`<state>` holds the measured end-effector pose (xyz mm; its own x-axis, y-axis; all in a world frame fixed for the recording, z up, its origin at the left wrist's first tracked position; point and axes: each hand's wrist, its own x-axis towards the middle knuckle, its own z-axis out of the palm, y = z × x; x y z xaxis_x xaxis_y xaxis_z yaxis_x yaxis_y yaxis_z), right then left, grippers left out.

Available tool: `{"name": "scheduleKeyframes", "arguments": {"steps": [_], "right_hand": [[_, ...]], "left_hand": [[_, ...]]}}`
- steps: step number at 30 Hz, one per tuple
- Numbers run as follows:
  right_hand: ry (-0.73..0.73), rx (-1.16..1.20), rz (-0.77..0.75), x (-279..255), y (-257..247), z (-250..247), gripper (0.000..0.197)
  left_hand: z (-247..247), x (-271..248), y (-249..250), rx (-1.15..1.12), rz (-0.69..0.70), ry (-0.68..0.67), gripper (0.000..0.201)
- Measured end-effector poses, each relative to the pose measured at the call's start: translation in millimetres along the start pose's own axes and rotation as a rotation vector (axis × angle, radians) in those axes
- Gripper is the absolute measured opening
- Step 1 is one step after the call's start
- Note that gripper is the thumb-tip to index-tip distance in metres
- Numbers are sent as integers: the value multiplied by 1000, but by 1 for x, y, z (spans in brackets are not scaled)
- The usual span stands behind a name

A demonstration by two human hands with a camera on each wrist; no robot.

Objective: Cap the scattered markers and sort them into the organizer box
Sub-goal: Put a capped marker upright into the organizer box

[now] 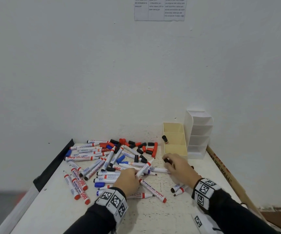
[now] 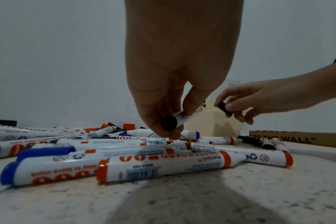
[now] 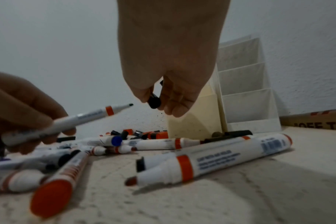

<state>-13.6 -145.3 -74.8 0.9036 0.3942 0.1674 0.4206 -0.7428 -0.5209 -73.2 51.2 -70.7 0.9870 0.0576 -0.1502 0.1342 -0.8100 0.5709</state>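
Several white whiteboard markers (image 1: 92, 166) and loose red, black and blue caps (image 1: 143, 147) lie scattered on the table. My left hand (image 1: 129, 176) pinches an uncapped black-tipped marker (image 1: 145, 167) (image 2: 182, 118) (image 3: 82, 119) above the pile, its tip pointing up and to the right. To its right, my right hand (image 1: 173, 164) pinches a black cap (image 1: 167, 160) (image 2: 224, 108) (image 3: 154, 102), held apart from the marker's tip. A cream organizer box (image 1: 175, 141) stands behind the right hand with one black-capped marker (image 1: 165, 139) in it.
A white tiered organizer (image 1: 198, 134) stands right of the cream box, against the wall. A cardboard strip with lettering (image 1: 224, 168) runs along the table's right edge. A black strip (image 1: 58, 159) borders the left edge. The table's speckled front part (image 1: 153, 217) holds no markers.
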Motion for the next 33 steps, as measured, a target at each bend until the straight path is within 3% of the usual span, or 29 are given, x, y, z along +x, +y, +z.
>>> {"name": "scheduleKeyframes", "arguments": {"steps": [7, 12, 17, 21, 24, 27, 30, 33], "right_hand": [[8, 105, 3, 2, -5, 7, 32], [60, 129, 34, 3, -5, 11, 26], [4, 206, 41, 1, -2, 13, 28], [-20, 320, 62, -2, -4, 12, 28], [-4, 457, 96, -3, -12, 12, 11], [6, 466, 162, -1, -20, 14, 36], [73, 486, 216, 4, -27, 15, 41], [127, 547, 197, 6, -33, 14, 37]], "left_hand": [[4, -3, -1, 61, 45, -46, 27], [5, -6, -1, 83, 80, -68, 27], [3, -10, -2, 117, 104, -76, 26], [2, -11, -3, 67, 118, -31, 26], [4, -11, -2, -58, 133, 41, 28], [5, -11, 1, -111, 182, 147, 24], [7, -11, 3, 9, 241, 204, 33], [6, -8, 8, -192, 213, 101, 35]]}}
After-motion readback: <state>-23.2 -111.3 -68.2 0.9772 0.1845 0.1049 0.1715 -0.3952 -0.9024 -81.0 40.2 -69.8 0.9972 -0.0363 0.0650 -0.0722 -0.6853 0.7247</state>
